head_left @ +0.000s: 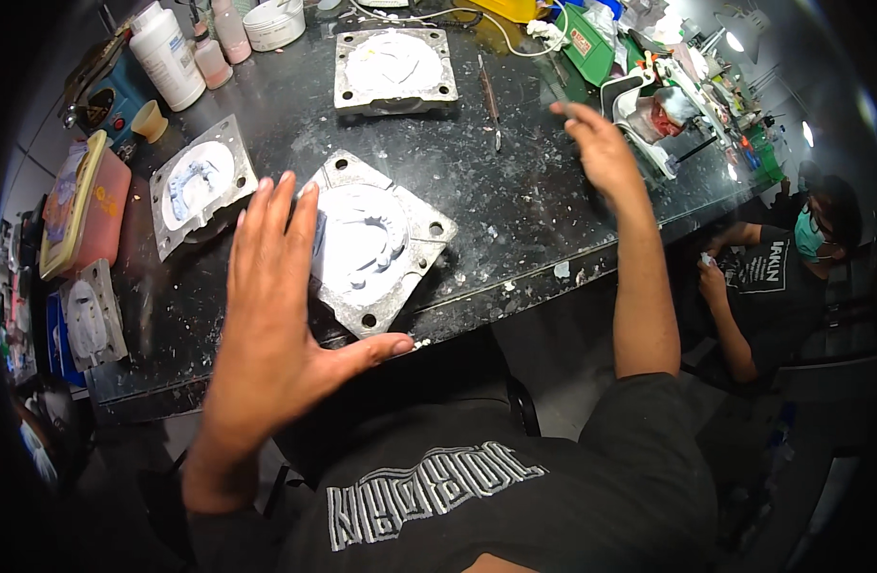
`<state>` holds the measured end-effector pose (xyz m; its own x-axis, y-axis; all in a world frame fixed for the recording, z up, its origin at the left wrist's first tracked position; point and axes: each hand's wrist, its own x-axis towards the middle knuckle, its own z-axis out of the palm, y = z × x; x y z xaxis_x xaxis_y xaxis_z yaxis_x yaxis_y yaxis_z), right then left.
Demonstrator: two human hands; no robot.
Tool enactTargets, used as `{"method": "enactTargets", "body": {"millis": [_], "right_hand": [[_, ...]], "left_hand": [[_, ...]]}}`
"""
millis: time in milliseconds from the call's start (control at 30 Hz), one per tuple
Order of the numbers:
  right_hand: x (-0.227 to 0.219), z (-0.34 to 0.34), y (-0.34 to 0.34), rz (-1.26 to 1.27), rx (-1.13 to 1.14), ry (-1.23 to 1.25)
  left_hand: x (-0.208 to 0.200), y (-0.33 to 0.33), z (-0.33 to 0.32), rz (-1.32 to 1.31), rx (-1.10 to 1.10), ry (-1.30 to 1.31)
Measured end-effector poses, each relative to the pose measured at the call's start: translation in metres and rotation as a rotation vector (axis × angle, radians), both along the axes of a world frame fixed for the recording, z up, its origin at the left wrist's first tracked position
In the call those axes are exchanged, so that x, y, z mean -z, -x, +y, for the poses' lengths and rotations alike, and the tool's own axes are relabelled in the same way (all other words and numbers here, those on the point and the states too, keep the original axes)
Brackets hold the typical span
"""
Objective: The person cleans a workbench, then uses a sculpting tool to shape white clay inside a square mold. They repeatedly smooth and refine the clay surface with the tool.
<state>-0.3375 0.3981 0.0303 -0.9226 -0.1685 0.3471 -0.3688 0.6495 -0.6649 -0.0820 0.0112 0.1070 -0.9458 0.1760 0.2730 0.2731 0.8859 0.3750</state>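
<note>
My left hand [276, 296] is spread wide, fingers stretched, beside a square metal dental flask half [367, 244]. The fingers overlap its left edge; whether they touch it I cannot tell. White plaster with a horseshoe-shaped dental arch fills this flask half, which lies turned near the table's front edge. My right hand [601, 153] is raised over the right of the table, fingers stretched and apart, with nothing visible in them. A thin brown-handled tool [489, 105] lies to its left. Behind stands another plaster-filled flask half [395, 69]; a third [202, 183] is left of my left hand.
White bottle [168, 59], small pinkish bottles [211, 59] and a white tub [274, 24] stand at the back left. A pink container [87, 205] and another flask piece [93, 313] are far left. Green box [591, 43] and articulator [653, 115] crowd the right. A masked person [773, 258] sits right.
</note>
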Motion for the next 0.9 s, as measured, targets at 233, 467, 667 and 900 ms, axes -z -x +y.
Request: {"method": "enactTargets", "body": {"millis": [233, 467, 667, 900], "right_hand": [[-0.038, -0.046, -0.022, 0.016, 0.248, -0.397], [-0.058, -0.069, 0.104, 0.132, 0.252, -0.868], [-0.048, -0.001, 0.229, 0.016, 0.526, -0.863], [-0.070, -0.064, 0.160, -0.221, 0.262, -0.943]], "left_hand": [[0.024, -0.005, 0.009, -0.009, -0.098, -0.247], [0.026, -0.004, -0.013, -0.040, 0.011, -0.234], [0.043, 0.000, -0.011, 0.059, 0.038, -0.320], [0.051, -0.006, -0.003, 0.151, -0.073, -0.262]]}}
